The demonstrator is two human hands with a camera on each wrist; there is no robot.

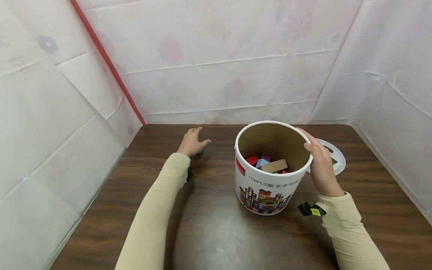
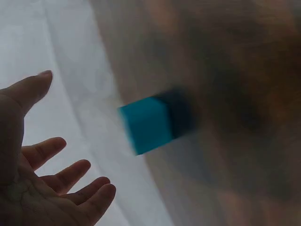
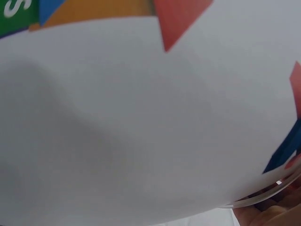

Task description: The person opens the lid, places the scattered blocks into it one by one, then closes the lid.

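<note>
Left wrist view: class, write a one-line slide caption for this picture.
An open left hand beside a blurred blue block on the wooden table.

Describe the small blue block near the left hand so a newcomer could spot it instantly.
Start at the white tub on the dark wooden table, then look left to the open left hand. Just beside its fingers, on the tub's side, lies the blue cube, the only loose block outside the tub.

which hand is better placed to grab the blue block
Left. The left hand is open right beside the blue block on the table, while the right hand grips the tub rim.
</note>
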